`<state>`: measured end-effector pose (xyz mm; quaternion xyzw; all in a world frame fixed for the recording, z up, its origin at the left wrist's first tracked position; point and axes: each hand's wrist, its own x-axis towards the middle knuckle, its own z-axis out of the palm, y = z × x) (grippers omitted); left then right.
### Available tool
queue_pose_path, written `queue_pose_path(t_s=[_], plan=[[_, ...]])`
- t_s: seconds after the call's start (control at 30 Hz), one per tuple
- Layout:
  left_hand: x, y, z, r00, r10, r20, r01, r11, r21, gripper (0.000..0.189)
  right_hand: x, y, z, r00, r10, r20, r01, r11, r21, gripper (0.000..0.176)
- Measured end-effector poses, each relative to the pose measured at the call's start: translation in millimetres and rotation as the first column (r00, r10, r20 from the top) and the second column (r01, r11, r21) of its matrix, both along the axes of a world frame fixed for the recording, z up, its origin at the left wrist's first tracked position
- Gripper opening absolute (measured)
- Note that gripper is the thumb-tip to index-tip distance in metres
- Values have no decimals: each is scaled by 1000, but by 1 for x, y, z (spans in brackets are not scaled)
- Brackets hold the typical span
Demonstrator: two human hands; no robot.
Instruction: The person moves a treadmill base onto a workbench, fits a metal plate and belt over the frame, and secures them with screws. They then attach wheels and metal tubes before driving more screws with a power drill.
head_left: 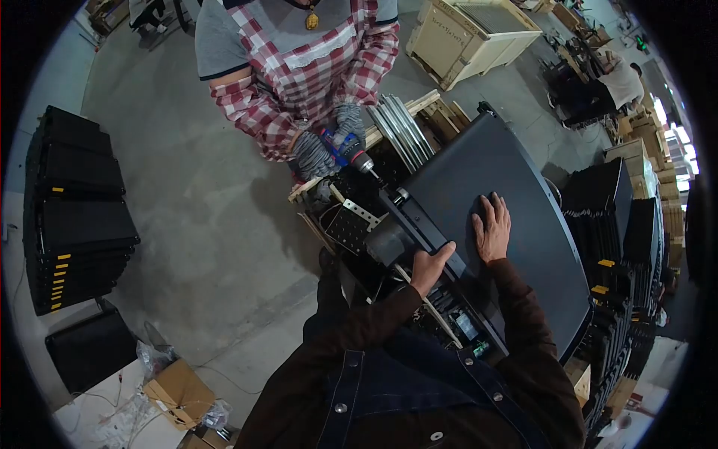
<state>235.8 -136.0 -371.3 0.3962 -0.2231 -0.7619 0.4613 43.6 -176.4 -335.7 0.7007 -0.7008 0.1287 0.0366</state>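
A large dark panel (490, 172) with a long frame rail (419, 228) along its left edge lies in front of me. My right hand (491, 228) rests flat on the panel, fingers spread. Wrapped over the rail, my left hand (431, 268) has its thumb on top and its other fingers mostly hidden. Below the rail, an electronics board (465, 324) shows. Across from me, a co-worker's gloved hands (318, 152) hold a blue and red power drill (350, 154), its tip near the rail's upper end.
Metal strips (404, 131) lie beyond the panel. Black panels are stacked at the left (82, 209) and right (598, 194). A wooden crate (441, 45) stands behind, a cardboard box (179, 393) at lower left. Another person (617, 78) is at upper right.
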Motion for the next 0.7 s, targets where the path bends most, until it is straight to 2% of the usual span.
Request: queue_pose_path(t_s=[0.17, 0.33, 0.43, 0.7], plan=[[0, -1, -3, 1000, 22, 10, -22, 998, -65, 35, 1, 1, -1, 1000, -1, -2, 1, 1000, 2, 48], [2, -1, -4, 999, -51, -7, 52, 996, 68, 35, 3, 0, 2, 1000, -19, 20, 19, 1000, 19, 48], [0, 0, -8, 998, -48, -46, 51, 996, 78, 35, 2, 1, 0, 999, -33, 12, 33, 999, 28, 48], [3, -2, 3, 999, -32, -11, 33, 998, 55, 35, 0, 0, -1, 1000, -28, 6, 28, 999, 23, 49]])
